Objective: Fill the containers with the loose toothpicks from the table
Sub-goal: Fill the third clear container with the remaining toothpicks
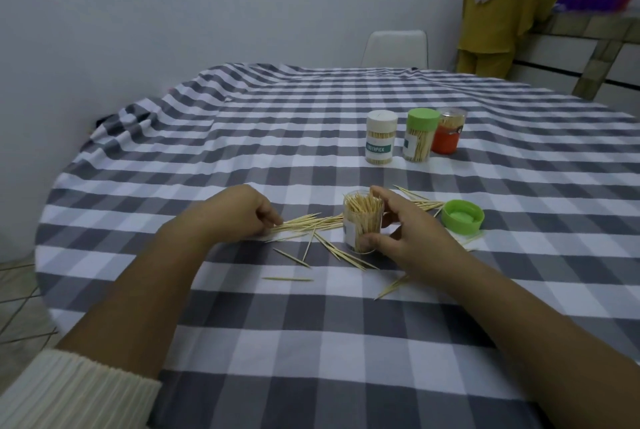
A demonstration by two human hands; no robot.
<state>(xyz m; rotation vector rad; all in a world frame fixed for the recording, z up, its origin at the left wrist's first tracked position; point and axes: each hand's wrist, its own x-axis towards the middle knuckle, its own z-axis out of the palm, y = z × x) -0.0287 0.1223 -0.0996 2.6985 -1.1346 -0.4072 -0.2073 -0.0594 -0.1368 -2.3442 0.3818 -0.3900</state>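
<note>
A clear open container (362, 224), packed with upright toothpicks, stands on the checked tablecloth (311, 342). My right hand (408, 231) grips it from the right side, thumb low at its base and fingers at its rim. My left hand (242, 212) pinches the end of a bundle of loose toothpicks (308, 222) lying on the cloth left of the container. More loose toothpicks (341, 253) are scattered in front of and behind the container. Its green lid (462, 217) lies upturned to the right.
Three closed toothpick containers stand farther back: a white-lidded one (381, 137), a green-lidded one (419, 135) and an orange one (450, 132). A white chair (394, 47) is behind the table, and a person in yellow clothing (502, 12) stands at the back right.
</note>
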